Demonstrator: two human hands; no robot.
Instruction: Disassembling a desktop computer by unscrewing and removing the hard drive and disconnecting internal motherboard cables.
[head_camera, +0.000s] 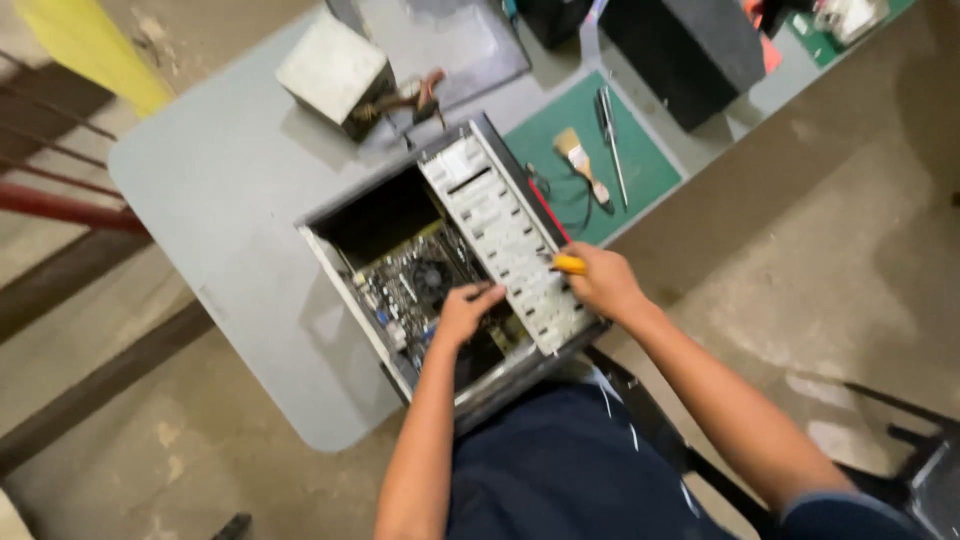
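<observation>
Right hand (603, 283) is curled around a yellow-handled screwdriver (568, 264), handle poking out toward the left, tip hidden so I can't tell what it's touching. It sits on the white drive cage (503, 235), which runs lengthwise away from the person. Left hand (465, 312) is down inside the open computer case (330, 255), fingers loosely bent over the motherboard (405, 285), just beside the fan (432, 277), so it's the nearer one to the board. Further out on the grey table (220, 170): a loose power supply (335, 72), plus a brush (580, 160) and pen-like tools on a green mat (650, 165).
</observation>
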